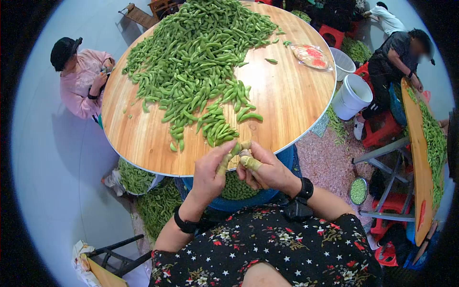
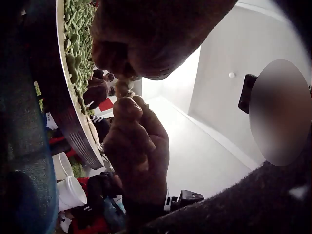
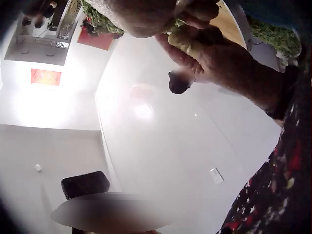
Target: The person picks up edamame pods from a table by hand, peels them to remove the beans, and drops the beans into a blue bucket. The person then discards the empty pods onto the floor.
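Observation:
Over the near edge of the round wooden table [image 1: 282, 119], my left hand [image 1: 209, 167] pinches a green soybean pod [image 1: 235, 149] between thumb and finger. My right hand [image 1: 270, 170] meets it from the other side, its thumb and curled fingers gripping the pod's end. Yellowish wraps cover both thumbs and a right finger. In the right wrist view, the left hand [image 3: 214, 53] faces the right hand [image 3: 136, 17], with a bit of green between them. A large heap of pods [image 1: 191, 62] spreads over the table, its tip reaching close to my hands.
Below my hands stands a blue tub [image 1: 215, 204] holding shelled beans [image 1: 237, 185]. Loose pods [image 1: 160, 205] lie on the floor at left. White buckets [image 1: 353, 95] stand right of the table, near a bagged item [image 1: 311, 56]. Other people sit around, one in pink [image 1: 81, 79].

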`<state>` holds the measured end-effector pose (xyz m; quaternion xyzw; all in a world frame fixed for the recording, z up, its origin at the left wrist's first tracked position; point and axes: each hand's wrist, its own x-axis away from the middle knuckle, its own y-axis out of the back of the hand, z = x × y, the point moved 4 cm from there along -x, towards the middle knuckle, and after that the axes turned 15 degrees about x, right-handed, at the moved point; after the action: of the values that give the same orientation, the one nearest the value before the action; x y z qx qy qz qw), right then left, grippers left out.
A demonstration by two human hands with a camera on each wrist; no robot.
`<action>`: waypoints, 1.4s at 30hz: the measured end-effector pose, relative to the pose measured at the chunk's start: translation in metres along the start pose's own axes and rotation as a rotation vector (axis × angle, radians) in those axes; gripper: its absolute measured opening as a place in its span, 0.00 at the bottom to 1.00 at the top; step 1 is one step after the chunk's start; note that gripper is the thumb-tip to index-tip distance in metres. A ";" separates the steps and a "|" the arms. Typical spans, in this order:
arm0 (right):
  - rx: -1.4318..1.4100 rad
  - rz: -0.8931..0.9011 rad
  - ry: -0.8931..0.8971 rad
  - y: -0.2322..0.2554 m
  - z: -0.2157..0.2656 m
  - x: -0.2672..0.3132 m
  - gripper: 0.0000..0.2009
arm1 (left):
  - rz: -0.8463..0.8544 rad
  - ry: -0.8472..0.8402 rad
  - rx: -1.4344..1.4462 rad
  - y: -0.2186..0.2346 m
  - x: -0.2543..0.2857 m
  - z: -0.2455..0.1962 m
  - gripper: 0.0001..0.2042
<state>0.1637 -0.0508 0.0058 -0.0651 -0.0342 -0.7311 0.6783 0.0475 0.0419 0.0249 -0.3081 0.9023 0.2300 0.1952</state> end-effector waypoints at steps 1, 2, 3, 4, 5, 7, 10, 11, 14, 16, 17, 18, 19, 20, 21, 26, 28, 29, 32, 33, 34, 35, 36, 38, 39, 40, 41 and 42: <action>0.021 0.006 0.039 0.000 0.000 0.000 0.11 | -0.001 0.002 0.001 0.001 0.001 -0.004 0.17; 0.020 0.006 0.036 0.001 0.001 0.002 0.11 | 0.026 -0.027 -0.012 0.001 0.003 -0.013 0.16; 0.043 0.053 0.023 0.000 0.004 0.006 0.11 | 0.052 -0.054 -0.023 0.000 0.005 -0.018 0.15; 0.067 0.102 0.011 0.000 0.006 0.007 0.10 | 0.048 -0.049 -0.021 0.000 0.009 -0.018 0.15; 0.067 0.105 0.007 0.002 0.004 0.005 0.10 | -0.035 0.348 0.382 0.001 0.014 -0.002 0.14; -0.532 0.301 -0.186 -0.004 -0.010 0.002 0.11 | -0.121 0.747 0.785 -0.003 0.029 0.017 0.14; -0.538 0.293 -0.223 -0.005 -0.016 0.002 0.12 | -0.060 0.863 1.368 -0.012 0.035 0.024 0.13; -0.543 0.282 -0.224 -0.006 -0.015 0.002 0.12 | -0.083 0.863 1.245 -0.011 0.034 0.023 0.14; -0.348 0.159 -0.269 -0.003 -0.016 0.001 0.10 | -0.041 0.446 0.552 0.002 0.026 0.017 0.15; -0.302 0.136 -0.238 -0.005 -0.016 0.002 0.10 | 0.043 0.007 -0.149 0.003 0.021 -0.008 0.15; -0.255 0.114 -0.207 -0.006 -0.015 0.003 0.09 | 0.041 0.009 -0.149 0.000 0.023 -0.009 0.15; -0.256 0.117 -0.209 -0.008 -0.014 0.003 0.09 | 0.015 -0.021 -0.208 -0.002 0.025 -0.010 0.13; -0.206 0.095 -0.187 -0.010 -0.012 0.004 0.09 | -0.011 -0.053 -0.266 -0.003 0.026 -0.012 0.11; -0.157 0.073 -0.165 -0.011 -0.011 0.004 0.08 | -0.009 -0.052 -0.267 -0.007 0.026 -0.014 0.11; -0.158 0.073 -0.165 -0.012 -0.013 0.005 0.08 | -0.060 0.065 -0.144 -0.008 0.027 -0.011 0.10; 0.276 -0.051 -0.021 -0.005 -0.009 0.006 0.06 | -0.179 0.731 0.653 -0.011 0.043 0.029 0.05; 0.299 -0.041 -0.032 -0.002 -0.007 0.006 0.07 | -0.195 0.705 0.641 -0.015 0.041 0.027 0.05; 0.321 -0.031 -0.043 0.000 -0.005 0.006 0.07 | -0.209 0.679 0.627 -0.015 0.039 0.025 0.06; 0.331 0.055 -0.080 0.007 0.000 0.008 0.09 | -0.149 0.464 0.364 -0.011 0.035 0.014 0.07; 0.330 0.055 -0.080 0.006 -0.001 0.007 0.09 | -0.149 0.465 0.364 -0.010 0.034 0.012 0.07; 0.281 -0.032 -0.074 0.006 -0.003 0.006 0.09 | -0.141 0.399 0.277 -0.010 0.033 0.007 0.07; 0.231 -0.121 -0.069 0.008 -0.005 0.007 0.10 | -0.132 0.332 0.192 -0.010 0.032 0.002 0.07; 0.230 -0.121 -0.071 0.008 -0.006 0.007 0.10 | -0.131 0.335 0.192 -0.010 0.031 -0.001 0.07; 0.136 -0.073 -0.068 0.007 -0.009 0.004 0.08 | -0.084 0.296 0.064 -0.013 0.030 -0.008 0.07; 0.136 -0.070 -0.067 0.007 -0.015 0.002 0.08 | -0.085 0.297 0.061 -0.014 0.030 -0.008 0.07; 0.147 -0.052 0.034 0.007 -0.019 0.001 0.08 | -0.068 0.216 -0.016 -0.015 0.030 -0.012 0.06; 0.157 -0.035 0.135 0.006 -0.019 0.001 0.08 | -0.049 0.137 -0.093 -0.016 0.030 -0.015 0.06; 0.155 -0.035 0.134 0.005 -0.015 0.002 0.08 | -0.050 0.162 -0.027 -0.016 0.029 -0.017 0.06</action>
<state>0.1682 -0.0554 -0.0088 0.0372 -0.0466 -0.7407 0.6692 0.0331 0.0083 0.0199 -0.3509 0.9039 0.2115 0.1232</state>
